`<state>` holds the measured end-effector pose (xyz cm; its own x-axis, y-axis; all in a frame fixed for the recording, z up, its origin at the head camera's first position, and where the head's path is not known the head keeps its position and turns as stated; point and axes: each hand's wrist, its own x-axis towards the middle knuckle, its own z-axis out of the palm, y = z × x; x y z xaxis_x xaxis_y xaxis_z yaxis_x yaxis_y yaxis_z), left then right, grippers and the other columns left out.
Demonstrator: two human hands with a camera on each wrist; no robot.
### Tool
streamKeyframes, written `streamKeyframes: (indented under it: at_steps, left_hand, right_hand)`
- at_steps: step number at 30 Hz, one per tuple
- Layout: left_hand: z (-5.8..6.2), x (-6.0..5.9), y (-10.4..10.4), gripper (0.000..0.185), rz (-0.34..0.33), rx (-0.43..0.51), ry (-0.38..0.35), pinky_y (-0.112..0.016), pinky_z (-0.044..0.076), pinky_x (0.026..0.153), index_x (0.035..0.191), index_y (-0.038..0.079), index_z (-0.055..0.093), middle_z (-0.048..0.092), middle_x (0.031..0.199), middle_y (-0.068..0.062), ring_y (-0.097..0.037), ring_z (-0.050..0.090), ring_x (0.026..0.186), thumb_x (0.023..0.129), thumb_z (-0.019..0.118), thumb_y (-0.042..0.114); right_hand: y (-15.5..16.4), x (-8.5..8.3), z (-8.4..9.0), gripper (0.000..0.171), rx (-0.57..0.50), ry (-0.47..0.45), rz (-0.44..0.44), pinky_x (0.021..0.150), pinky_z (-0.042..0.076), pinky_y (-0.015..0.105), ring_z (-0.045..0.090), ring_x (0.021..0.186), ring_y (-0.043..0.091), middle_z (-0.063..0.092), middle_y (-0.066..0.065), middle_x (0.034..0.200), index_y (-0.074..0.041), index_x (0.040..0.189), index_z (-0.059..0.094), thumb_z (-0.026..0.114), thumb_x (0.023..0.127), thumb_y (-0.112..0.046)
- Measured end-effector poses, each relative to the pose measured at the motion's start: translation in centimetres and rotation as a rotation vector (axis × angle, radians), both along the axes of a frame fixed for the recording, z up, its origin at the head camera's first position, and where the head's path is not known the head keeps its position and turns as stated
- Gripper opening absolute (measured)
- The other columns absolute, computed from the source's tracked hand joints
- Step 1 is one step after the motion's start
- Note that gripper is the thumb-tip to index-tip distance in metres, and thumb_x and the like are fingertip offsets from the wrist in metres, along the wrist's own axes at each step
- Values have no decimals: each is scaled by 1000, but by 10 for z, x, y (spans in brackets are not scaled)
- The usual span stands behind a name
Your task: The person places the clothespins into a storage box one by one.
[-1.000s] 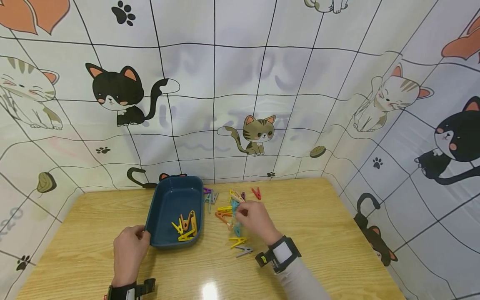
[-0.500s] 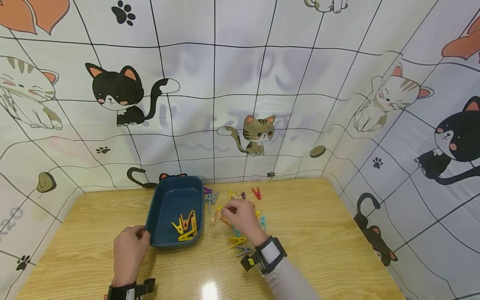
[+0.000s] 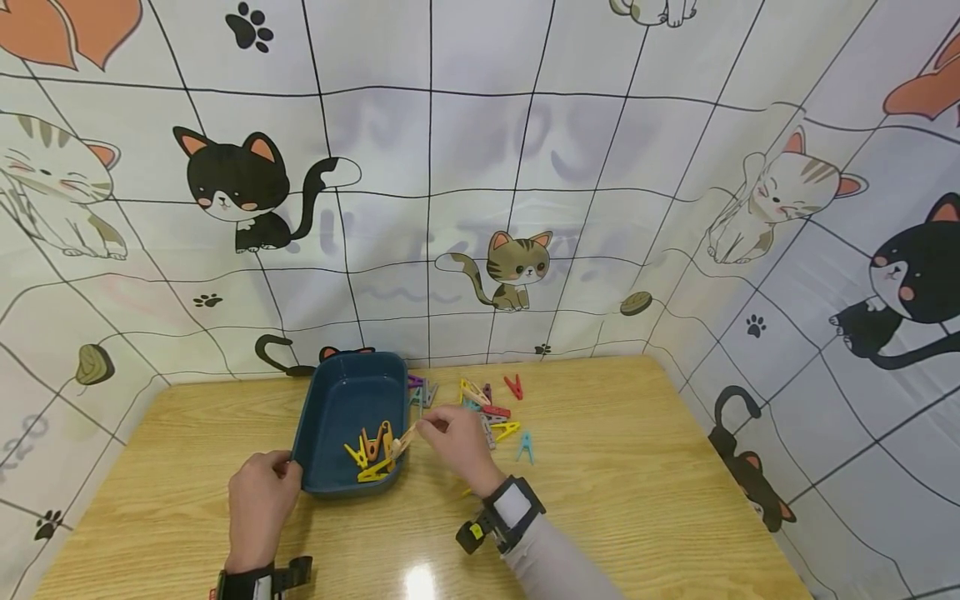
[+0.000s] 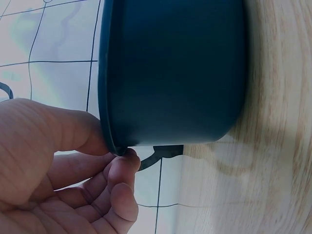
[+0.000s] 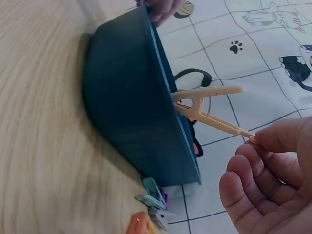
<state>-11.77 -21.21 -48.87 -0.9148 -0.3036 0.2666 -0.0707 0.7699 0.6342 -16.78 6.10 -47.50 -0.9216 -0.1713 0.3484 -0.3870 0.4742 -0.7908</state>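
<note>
My left hand point(image 3: 258, 504) pinches the left rim of a dark blue plastic bin point(image 3: 352, 387), thumb on one side and fingers on the other in the left wrist view. Between thumb and fingertip, my right hand point(image 3: 459, 446) holds a pale orange clothespin point(image 5: 214, 91) by the end of one leg. That clothespin's far end reaches across the bin's right rim in the right wrist view. Inside the bin lie several clothespins, among them a yellow clothespin point(image 3: 372, 472) and an orange clothespin point(image 3: 371, 448).
Right of the bin, several loose clothespins lie on the wooden table point(image 3: 637, 467), including a red clothespin point(image 3: 513, 386) and a light blue clothespin point(image 3: 526, 447). A cat-printed curtain point(image 3: 480, 142) hangs directly behind the bin and along both sides.
My right hand has moved left from the loose clothespins to the bin's right rim, carrying the pale orange clothespin. My left hand stays on the bin.
</note>
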Motion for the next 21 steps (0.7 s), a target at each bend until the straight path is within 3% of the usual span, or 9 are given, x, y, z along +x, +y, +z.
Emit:
streamKeyframes:
  at_steps: [5,11,16,21]
  left_hand:
    - [0,0,0,22,-6,1,1,-36,42,55,94,-13,75,65,74,-18,-28,60,64,84,60,-1]
    - [0,0,0,22,-5,3,5,-35,41,55,93,-13,75,65,73,-17,-28,59,64,84,60,-1]
    - [-1,0,-1,21,-7,0,1,-35,41,55,93,-12,75,65,73,-16,-28,59,65,84,60,-1]
    - [0,0,-1,21,-7,-5,5,-36,42,56,93,-12,76,65,73,-16,-29,60,66,83,61,-1]
  right_hand:
    - [-10,-4,-5,13,4,9,19,69,50,24,65,71,11,76,5,80,-7,85,81,71,93,-10]
    - [-22,-6,-5,14,105,-2,30,67,50,21,67,71,9,77,4,81,-7,87,83,70,94,-11]
    - [-34,-6,0,16,180,-59,57,57,42,17,54,59,1,75,2,76,-6,87,82,69,95,-11]
    - [-41,-3,2,20,212,-35,120,54,36,16,48,58,-1,71,1,72,-6,83,81,69,98,-13]
